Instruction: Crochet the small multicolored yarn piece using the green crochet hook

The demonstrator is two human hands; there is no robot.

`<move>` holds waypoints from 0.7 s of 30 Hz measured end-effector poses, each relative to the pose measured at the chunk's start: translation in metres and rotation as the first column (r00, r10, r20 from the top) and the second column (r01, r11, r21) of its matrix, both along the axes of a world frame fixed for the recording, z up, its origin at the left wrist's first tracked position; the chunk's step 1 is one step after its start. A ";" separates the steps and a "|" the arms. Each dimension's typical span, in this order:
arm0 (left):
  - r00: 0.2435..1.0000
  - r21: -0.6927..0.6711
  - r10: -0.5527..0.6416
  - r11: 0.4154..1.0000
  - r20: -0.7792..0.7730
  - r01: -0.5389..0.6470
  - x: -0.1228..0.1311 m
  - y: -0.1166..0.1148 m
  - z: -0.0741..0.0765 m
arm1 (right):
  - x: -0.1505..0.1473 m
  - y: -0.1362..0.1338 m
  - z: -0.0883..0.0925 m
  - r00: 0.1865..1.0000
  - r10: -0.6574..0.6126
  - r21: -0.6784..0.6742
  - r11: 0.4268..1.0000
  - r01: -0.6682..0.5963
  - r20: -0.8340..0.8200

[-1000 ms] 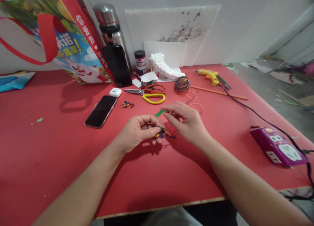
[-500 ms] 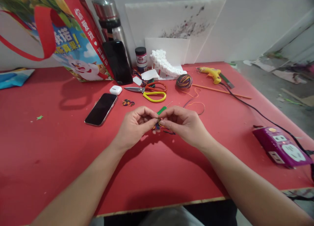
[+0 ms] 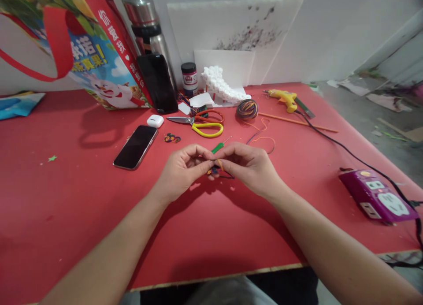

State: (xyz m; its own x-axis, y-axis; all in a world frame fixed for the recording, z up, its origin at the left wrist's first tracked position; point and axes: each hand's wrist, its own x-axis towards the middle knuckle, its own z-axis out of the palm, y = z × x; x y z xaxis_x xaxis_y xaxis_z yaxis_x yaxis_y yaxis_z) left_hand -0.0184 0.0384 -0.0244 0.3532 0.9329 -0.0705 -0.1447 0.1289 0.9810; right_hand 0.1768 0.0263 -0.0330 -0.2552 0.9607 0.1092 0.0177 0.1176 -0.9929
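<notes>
My left hand (image 3: 187,169) and my right hand (image 3: 247,167) meet over the red table, thumbs and forefingers pinched together. Between them is a small piece of multicoloured yarn work (image 3: 214,169), dark with orange and yellow, mostly hidden by the fingers. An orange strand crosses my right thumb tip, and a dark strand hangs below. Just beyond the fingertips lies a crochet hook with a green handle (image 3: 217,148), its thin metal shaft pointing away to the right. A loose yarn tail (image 3: 264,139) curls on the table near a ball of variegated yarn (image 3: 247,109).
Scissors (image 3: 208,129), a phone (image 3: 136,147), a white earphone case (image 3: 155,121) and a small yarn piece (image 3: 172,138) lie beyond my left hand. Further right are an orange stick (image 3: 297,122), a yellow glue gun (image 3: 283,99) with its cord, and a purple power box (image 3: 378,195).
The fingertips have drawn slightly closer together around the yarn piece. An orange strand now shows across my right thumb. The view has shifted slightly.
</notes>
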 end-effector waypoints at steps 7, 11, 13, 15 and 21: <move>0.989 -0.080 -0.056 0.994 0.138 0.067 -0.001 0.000 -0.002 | -0.006 0.001 -0.002 0.998 -0.048 -0.056 0.997 0.046 -0.037; 0.989 -0.014 -0.128 0.992 0.075 0.129 -0.002 0.000 -0.001 | -0.005 0.004 -0.001 0.997 -0.054 -0.059 0.997 0.050 -0.060; 0.989 0.039 -0.150 0.988 0.000 0.150 -0.003 -0.001 -0.001 | -0.003 0.005 0.000 0.994 -0.057 -0.085 0.995 0.049 -0.088; 0.985 0.077 -0.160 0.983 -0.064 0.164 -0.002 -0.002 0.000 | -0.002 0.006 0.002 0.990 -0.064 -0.116 0.992 0.050 -0.126; 0.965 0.247 -0.140 0.949 -0.222 0.195 0.001 -0.006 0.004 | -0.005 0.006 0.001 0.964 -0.091 -0.212 0.977 0.037 -0.251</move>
